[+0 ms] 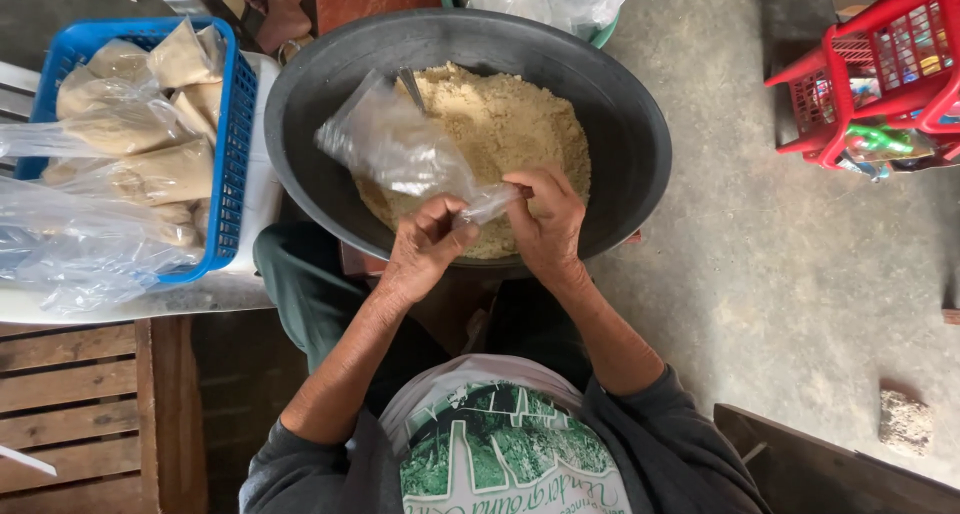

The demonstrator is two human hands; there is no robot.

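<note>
Pinching an empty clear bag (400, 149) open, left hand (428, 242) and right hand (547, 224) work over the crumb-filled basin (640, 124); filled packets (150, 124) already crowd the blue basket (232, 154).

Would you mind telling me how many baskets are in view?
2: a blue basket of filled bags left of the black basin, and a red basket at the upper right. Others may lie outside the frame.

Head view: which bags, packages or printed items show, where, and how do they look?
Clear plastic bag: empty, held by both hands over the basin.
Filled bags: tan, piled in the blue basket, left.
Small packages: multicoloured, in the red basket, top right.
Shirt print: green and white, bottom centre.
</note>
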